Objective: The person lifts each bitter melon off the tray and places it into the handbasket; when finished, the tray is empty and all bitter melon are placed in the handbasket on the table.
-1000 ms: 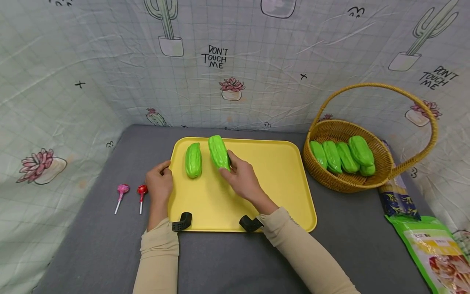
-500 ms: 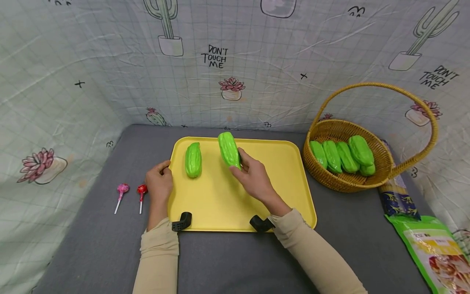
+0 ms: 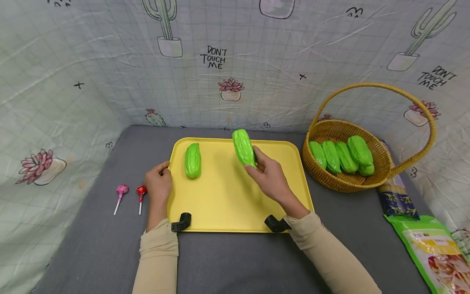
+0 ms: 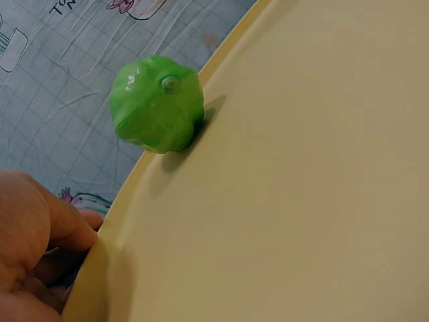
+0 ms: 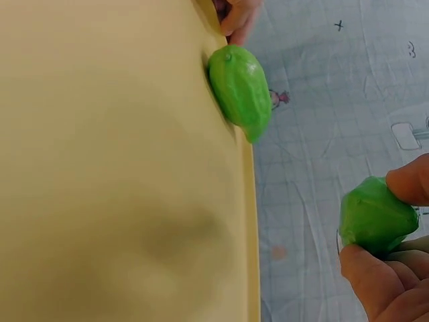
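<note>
My right hand [image 3: 269, 175] grips a shiny green bitter melon [image 3: 244, 148] by its near end, thumb on one side and fingers on the other. It is held up over the yellow tray [image 3: 220, 208], and a soft shadow falls on the tray in the right wrist view. A second bitter melon [image 4: 157, 107] lies on the tray near its left side. At the tray's left rim, my left hand [image 3: 159, 183] holds the edge with curled fingers; in the left wrist view a fingertip [image 4: 84, 235] touches the rim.
A wicker basket [image 3: 345, 185] with a tall handle stands at the right, holding several bitter melons. Beside it lie a dark blue packet [image 3: 398, 200] and a green bag [image 3: 433, 249]. Left of the tray are a pink lollipop [image 3: 122, 190] and a red lollipop [image 3: 141, 190].
The right hand has carried its bitter melon to the right and slightly higher over the tray. The left hand stays on the rim, and the other bitter melon has not moved.
</note>
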The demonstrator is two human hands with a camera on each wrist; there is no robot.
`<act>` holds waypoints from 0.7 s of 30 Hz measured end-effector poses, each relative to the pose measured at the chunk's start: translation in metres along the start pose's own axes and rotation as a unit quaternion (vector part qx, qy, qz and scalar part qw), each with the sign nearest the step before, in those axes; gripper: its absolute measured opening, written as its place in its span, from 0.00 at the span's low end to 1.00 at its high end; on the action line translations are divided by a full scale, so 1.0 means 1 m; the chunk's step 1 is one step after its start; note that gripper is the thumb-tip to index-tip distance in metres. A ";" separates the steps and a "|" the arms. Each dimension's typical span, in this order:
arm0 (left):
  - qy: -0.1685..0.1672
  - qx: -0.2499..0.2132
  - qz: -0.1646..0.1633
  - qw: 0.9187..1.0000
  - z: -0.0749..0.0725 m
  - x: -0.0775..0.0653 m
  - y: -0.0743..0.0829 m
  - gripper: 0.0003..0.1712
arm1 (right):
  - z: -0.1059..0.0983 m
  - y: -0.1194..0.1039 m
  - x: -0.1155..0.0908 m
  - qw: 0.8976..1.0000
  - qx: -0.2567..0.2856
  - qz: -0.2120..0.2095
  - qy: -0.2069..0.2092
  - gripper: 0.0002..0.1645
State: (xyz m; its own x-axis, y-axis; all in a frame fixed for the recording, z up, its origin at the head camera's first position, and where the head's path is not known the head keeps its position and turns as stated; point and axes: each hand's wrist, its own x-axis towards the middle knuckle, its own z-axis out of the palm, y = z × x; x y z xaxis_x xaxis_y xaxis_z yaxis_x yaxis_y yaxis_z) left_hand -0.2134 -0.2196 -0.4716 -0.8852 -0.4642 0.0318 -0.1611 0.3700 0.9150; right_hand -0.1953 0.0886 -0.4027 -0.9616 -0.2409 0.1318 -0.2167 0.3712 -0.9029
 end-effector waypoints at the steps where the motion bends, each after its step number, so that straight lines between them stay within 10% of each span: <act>1: -0.001 0.000 -0.001 1.000 0.000 0.000 0.000 0.22 | -0.002 0.000 -0.001 1.000 -0.002 0.000 0.001 0.42; 21: 0.002 0.006 -0.003 1.000 0.000 -0.001 0.002 0.22 | -0.063 0.020 -0.021 0.997 -0.073 0.013 0.034 0.42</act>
State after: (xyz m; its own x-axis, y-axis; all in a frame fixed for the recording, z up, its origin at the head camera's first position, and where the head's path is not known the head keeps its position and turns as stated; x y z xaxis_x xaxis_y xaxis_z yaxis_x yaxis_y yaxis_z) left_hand -0.2127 -0.2178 -0.4697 -0.8827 -0.4692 0.0267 -0.1722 0.3759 0.9105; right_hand -0.1903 0.1576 -0.3972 -0.9752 -0.1702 0.1411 -0.2092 0.5034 -0.8383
